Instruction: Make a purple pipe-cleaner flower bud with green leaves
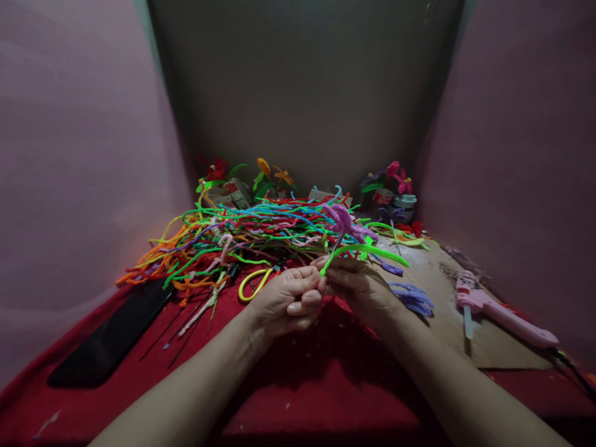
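Observation:
My left hand [288,299] and my right hand [356,284] meet in front of me, both with fingers curled closed. Between them they pinch the stem of a pipe-cleaner flower with a purple bloom [343,221] and a bright green pipe cleaner [367,249] that arcs out to the right. The flower stands just above my fingers. Behind it lies a big heap of multicoloured pipe cleaners [242,239] on the red cloth [298,385].
A pink glue gun [498,313] lies on a cardboard sheet [447,310] at right, near purple pipe-cleaner petals [412,297]. Yellow-handled scissors [255,282] and thin wires [186,326] sit left of my hands. A black flat object [114,338] lies far left. Finished flowers [398,177] stand at the back.

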